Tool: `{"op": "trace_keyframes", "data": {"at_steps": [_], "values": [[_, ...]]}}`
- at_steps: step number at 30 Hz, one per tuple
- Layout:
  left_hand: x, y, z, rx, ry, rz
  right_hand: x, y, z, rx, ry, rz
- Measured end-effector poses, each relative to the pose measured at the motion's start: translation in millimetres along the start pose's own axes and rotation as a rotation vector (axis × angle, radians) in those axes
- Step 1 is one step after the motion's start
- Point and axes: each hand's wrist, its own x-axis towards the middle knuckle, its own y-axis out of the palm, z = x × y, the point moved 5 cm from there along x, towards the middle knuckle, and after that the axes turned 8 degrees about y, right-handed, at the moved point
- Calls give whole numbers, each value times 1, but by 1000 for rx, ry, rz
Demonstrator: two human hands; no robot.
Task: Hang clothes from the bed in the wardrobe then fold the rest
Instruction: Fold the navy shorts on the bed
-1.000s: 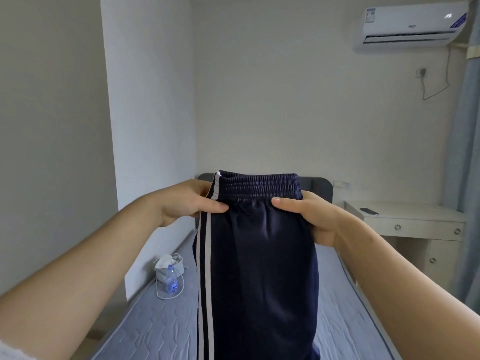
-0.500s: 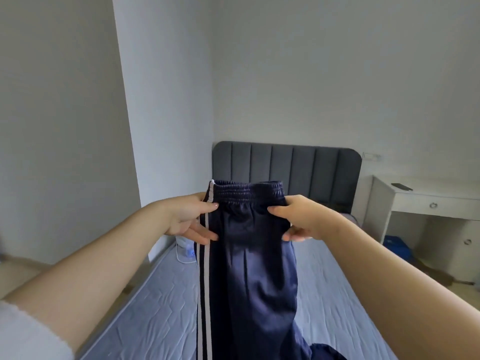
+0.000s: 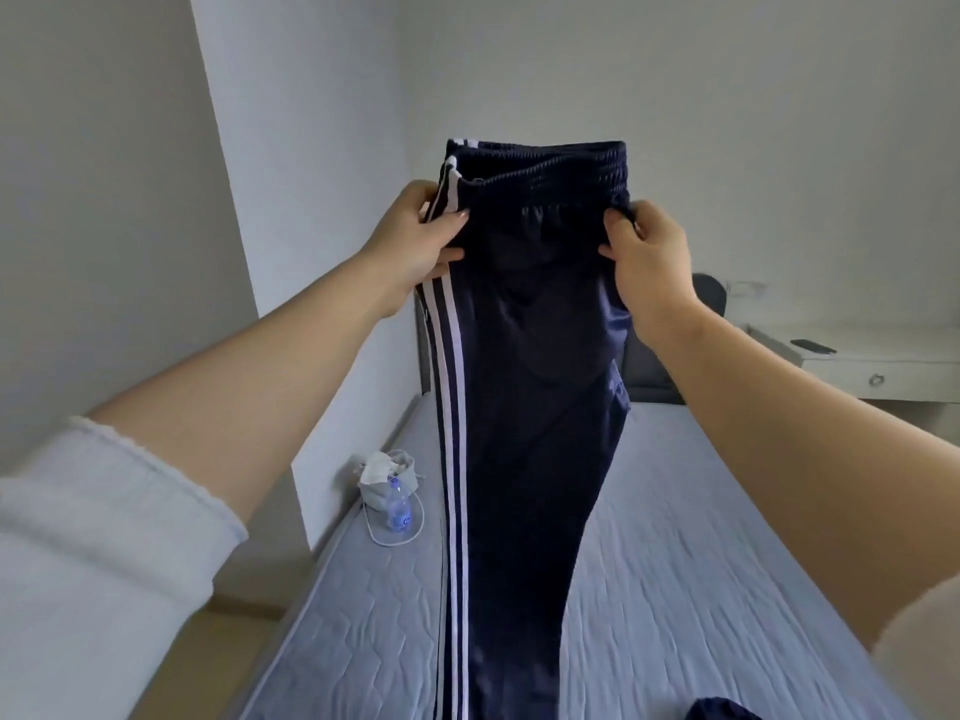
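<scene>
The navy track trousers (image 3: pixel 524 407) are up in the air, hanging full length over the middle of the bed (image 3: pixel 701 537), white side stripes to the left, hems dropping out of view at the near edge. The left hand (image 3: pixel 415 236) pinches the striped side seam just under the elastic waistband (image 3: pixel 545 163), thumb across the front. The right hand (image 3: pixel 644 257) has its fingers curled into the opposite side, so both hands are closed on cloth. This looks like squaring up before a fold, and to do it well the two side seams should be brought level, the waistband pulled taut and flat, and the legs left to hang straight so one lies over the other before the trousers are lowered onto the mattress. The slippery fabric may slide, so a firm pinch matters. Compared with half a second back, the trousers are lifted higher, the waistband now stands above both hands rather than between them, and the grey headboard (image 3: pixel 706 298) is mostly hidden behind the cloth. At the bed's left edge sit a water bottle (image 3: pixel 399 511) and a small pouch (image 3: pixel 387 472); another dark garment (image 3: pixel 722 709) peeks in at the near edge.
</scene>
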Motion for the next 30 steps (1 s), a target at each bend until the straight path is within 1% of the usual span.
{"op": "trace_keyframes", "data": {"at_steps": [5,9,13,17,20,23,27,30], "values": [[-17,-28,-24,-2,99,-37,-20,5,29,65,-61,7],[-61,-36,-23,4,67,-55,-59,2,22,50,-15,96],[-126,-23,-4,39,-55,-38,-111,-15,-5,-11,60,136],[-198,-8,26,152,-243,-47,-164,-27,-51,-44,241,218],[-255,5,56,180,-352,-3,-210,-36,-93,-50,367,284],[-315,20,86,139,-472,39,-259,-52,-136,-111,485,331],[-384,49,121,73,-619,148,-319,-72,-193,-156,666,388],[-416,60,151,44,-731,144,-350,-75,-229,-173,774,413]]}}
